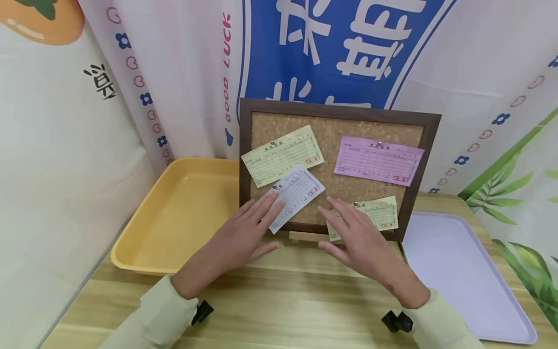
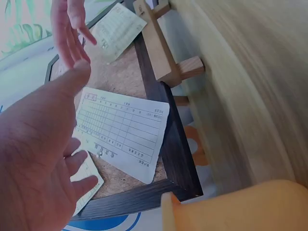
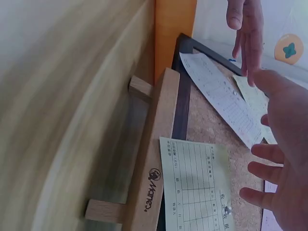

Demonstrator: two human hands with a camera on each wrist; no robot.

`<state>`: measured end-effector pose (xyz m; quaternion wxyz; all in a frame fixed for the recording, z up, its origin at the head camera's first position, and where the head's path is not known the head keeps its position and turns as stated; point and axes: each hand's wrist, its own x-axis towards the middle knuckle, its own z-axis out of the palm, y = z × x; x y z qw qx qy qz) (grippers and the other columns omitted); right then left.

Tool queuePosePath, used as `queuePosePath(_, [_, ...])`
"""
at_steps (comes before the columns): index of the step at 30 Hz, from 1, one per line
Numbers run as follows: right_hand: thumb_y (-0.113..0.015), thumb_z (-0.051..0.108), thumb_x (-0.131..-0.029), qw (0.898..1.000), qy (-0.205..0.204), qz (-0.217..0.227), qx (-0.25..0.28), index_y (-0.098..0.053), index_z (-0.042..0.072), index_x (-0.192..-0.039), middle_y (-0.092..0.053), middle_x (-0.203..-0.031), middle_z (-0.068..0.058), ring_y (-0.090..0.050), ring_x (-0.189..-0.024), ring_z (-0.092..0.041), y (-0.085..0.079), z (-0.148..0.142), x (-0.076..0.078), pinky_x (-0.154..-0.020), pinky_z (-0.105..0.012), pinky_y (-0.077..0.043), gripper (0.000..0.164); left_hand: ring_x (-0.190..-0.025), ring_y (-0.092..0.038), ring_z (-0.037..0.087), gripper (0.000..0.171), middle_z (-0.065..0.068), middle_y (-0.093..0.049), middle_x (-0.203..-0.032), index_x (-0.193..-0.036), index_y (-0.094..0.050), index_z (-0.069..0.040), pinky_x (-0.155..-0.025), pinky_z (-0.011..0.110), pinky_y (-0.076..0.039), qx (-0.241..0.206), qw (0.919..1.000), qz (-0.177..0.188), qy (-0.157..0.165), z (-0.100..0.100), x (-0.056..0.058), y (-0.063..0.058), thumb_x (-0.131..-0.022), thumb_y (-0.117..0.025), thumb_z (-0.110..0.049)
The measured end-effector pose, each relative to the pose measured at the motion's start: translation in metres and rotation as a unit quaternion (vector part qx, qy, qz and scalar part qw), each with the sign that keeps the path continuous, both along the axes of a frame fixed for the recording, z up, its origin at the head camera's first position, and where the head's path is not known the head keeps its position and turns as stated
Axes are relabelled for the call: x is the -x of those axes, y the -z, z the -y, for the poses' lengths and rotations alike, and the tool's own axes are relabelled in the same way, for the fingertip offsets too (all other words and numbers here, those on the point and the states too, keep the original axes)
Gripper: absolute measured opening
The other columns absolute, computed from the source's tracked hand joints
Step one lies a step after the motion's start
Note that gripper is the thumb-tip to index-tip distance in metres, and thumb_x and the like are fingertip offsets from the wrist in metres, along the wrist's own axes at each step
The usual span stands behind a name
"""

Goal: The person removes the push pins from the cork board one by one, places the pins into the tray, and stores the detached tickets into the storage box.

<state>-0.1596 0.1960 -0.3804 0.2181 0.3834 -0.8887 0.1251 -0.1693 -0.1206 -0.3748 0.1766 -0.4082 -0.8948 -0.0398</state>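
Observation:
A dark-framed corkboard (image 1: 324, 182) leans on a small wooden easel (image 3: 156, 125). Pinned to it are a yellow slip (image 1: 285, 154) at upper left, a pink slip (image 1: 378, 161) at upper right, a tilted white slip (image 1: 298, 194) at lower left and another yellow slip (image 1: 379, 214) at lower right. My left hand (image 1: 244, 235), fingers extended, is in front of the white slip's lower left part and holds nothing. Before the lower yellow slip, my right hand (image 1: 359, 235) is spread with nothing in it, covering part of that slip. Both palms face the board in the wrist views.
A deep yellow tray (image 1: 174, 228) stands left of the board. At the right lies a flat lavender tray (image 1: 462, 276), partly behind the right forearm. All of it is on a wooden table (image 1: 296, 300), with a printed curtain (image 1: 192, 87) behind.

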Motion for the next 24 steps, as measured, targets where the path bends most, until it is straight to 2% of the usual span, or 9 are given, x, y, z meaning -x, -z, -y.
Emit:
queuePosePath(6, [-0.061, 0.047, -0.102, 0.999, 0.009, -0.007, 0.040, -0.044, 0.007, -0.155, -0.040, -0.157, -0.020, -0.041, -0.142, -0.039, -0.007, 0.007, 0.014, -0.107, -0.062, -0.038, 0.069, -0.150, -0.031, 0.034, 0.086, 0.020, -0.024, -0.166, -0.159, -0.030, 0.001, -0.115, 0.052, -0.033, -0.065, 0.9975, -0.004, -0.025, -0.006, 0.005, -0.004, -0.098, -0.069, -0.044])
queuePosePath(10, [-0.062, 0.043, -0.101, 0.998, 0.007, -0.019, 0.058, -0.045, 0.005, -0.154, -0.043, -0.155, -0.020, -0.044, -0.139, -0.039, -0.010, 0.013, 0.020, -0.108, -0.059, -0.039, 0.066, -0.147, -0.036, 0.034, 0.081, 0.022, -0.031, -0.163, -0.157, -0.036, 0.002, -0.113, 0.050, -0.037, -0.088, 0.9954, -0.004, -0.038, -0.008, 0.006, -0.004, -0.096, -0.074, -0.037])
queuePosePath(13, [-0.062, 0.040, -0.101, 0.998, 0.009, -0.022, 0.066, -0.046, 0.005, -0.153, -0.044, -0.154, -0.021, -0.046, -0.137, -0.039, -0.013, 0.015, 0.024, -0.110, -0.057, -0.039, 0.065, -0.141, -0.044, 0.035, 0.078, 0.023, -0.039, -0.158, -0.154, -0.039, 0.003, -0.107, 0.050, -0.044, -0.098, 0.9939, -0.019, -0.047, -0.009, 0.008, -0.003, -0.094, -0.077, -0.031])
queuePosePath(15, [-0.064, 0.037, -0.100, 0.997, 0.012, -0.020, 0.070, -0.046, 0.005, -0.153, -0.045, -0.153, -0.020, -0.047, -0.135, -0.039, -0.016, 0.017, 0.026, -0.109, -0.056, -0.039, 0.065, -0.132, -0.053, 0.035, 0.076, 0.023, -0.045, -0.153, -0.152, -0.043, 0.003, -0.101, 0.048, -0.049, -0.103, 0.9926, -0.031, -0.057, -0.010, 0.009, -0.003, -0.093, -0.079, -0.028])
queuePosePath(18, [-0.066, 0.034, -0.099, 0.997, 0.018, -0.016, 0.078, -0.046, 0.005, -0.153, -0.047, -0.151, -0.019, -0.049, -0.134, -0.038, -0.019, 0.018, 0.029, -0.107, -0.056, -0.042, 0.064, -0.108, -0.066, 0.033, 0.069, 0.020, -0.054, -0.145, -0.148, -0.049, 0.002, -0.084, 0.043, -0.057, -0.114, 0.9900, -0.041, -0.072, -0.012, 0.011, -0.004, -0.092, -0.079, -0.025])
queuePosePath(21, [-0.069, 0.030, -0.098, 0.996, 0.024, -0.012, 0.090, -0.047, 0.005, -0.152, -0.049, -0.149, -0.018, -0.050, -0.132, -0.037, -0.021, 0.020, 0.032, -0.104, -0.055, -0.045, 0.063, -0.087, -0.069, 0.027, 0.059, 0.017, -0.061, -0.135, -0.142, -0.057, 0.000, -0.069, 0.037, -0.057, -0.131, 0.9865, -0.046, -0.086, -0.015, 0.014, -0.006, -0.092, -0.079, -0.021])
queuePosePath(24, [-0.071, 0.026, -0.098, 0.994, 0.036, -0.007, 0.104, -0.048, 0.005, -0.150, -0.051, -0.145, -0.018, -0.053, -0.128, -0.036, -0.021, 0.021, 0.035, -0.100, -0.054, -0.048, 0.061, -0.079, -0.068, 0.023, 0.048, 0.014, -0.066, -0.125, -0.133, -0.064, -0.002, -0.060, 0.033, -0.055, -0.153, 0.9823, -0.052, -0.094, -0.019, 0.018, -0.007, -0.091, -0.080, -0.017])
